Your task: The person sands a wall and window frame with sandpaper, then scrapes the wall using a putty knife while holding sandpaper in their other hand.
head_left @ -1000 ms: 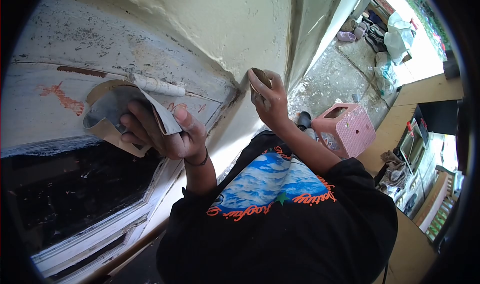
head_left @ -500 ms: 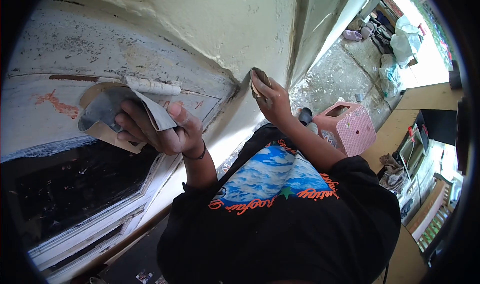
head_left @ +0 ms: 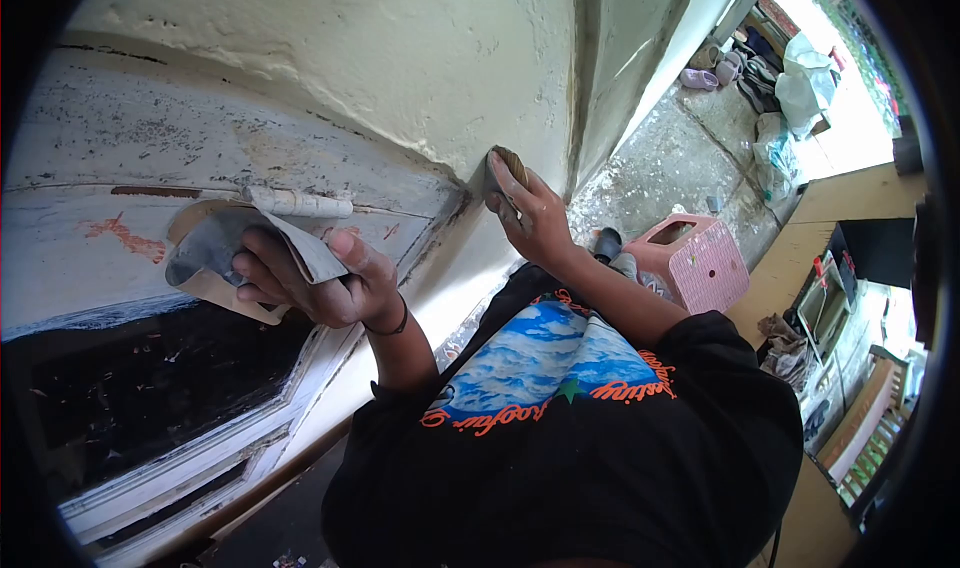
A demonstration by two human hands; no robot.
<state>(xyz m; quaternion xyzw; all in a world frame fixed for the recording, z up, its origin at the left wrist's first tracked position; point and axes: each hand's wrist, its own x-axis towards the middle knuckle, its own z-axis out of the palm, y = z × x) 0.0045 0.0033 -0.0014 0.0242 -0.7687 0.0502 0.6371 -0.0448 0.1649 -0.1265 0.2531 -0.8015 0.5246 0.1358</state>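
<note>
My left hand (head_left: 330, 286) is closed on a large, curled sheet of sandpaper (head_left: 210, 253), grey inside and tan on its outer side. Behind it lies the white-painted window frame (head_left: 130, 203), with worn paint and orange-red patches, and a hinge (head_left: 298, 203) just above the sheet. My right hand (head_left: 535, 218) grips a smaller folded piece of sandpaper (head_left: 508, 168) against the cream wall (head_left: 430, 78), close to the corner where the frame meets it.
Dark window glass (head_left: 150, 378) is below my left hand. A pink plastic stool (head_left: 705, 268) stands on the paint-spattered floor (head_left: 670, 148). Shoes (head_left: 700, 78) and plastic bags (head_left: 805, 78) lie farther back, with a wooden bench (head_left: 865, 418) at the right.
My right hand has shifted slightly along the wall toward the frame corner, its folded sandpaper turned a little. My left hand keeps its hold on the curled sheet; the view has tilted slightly.
</note>
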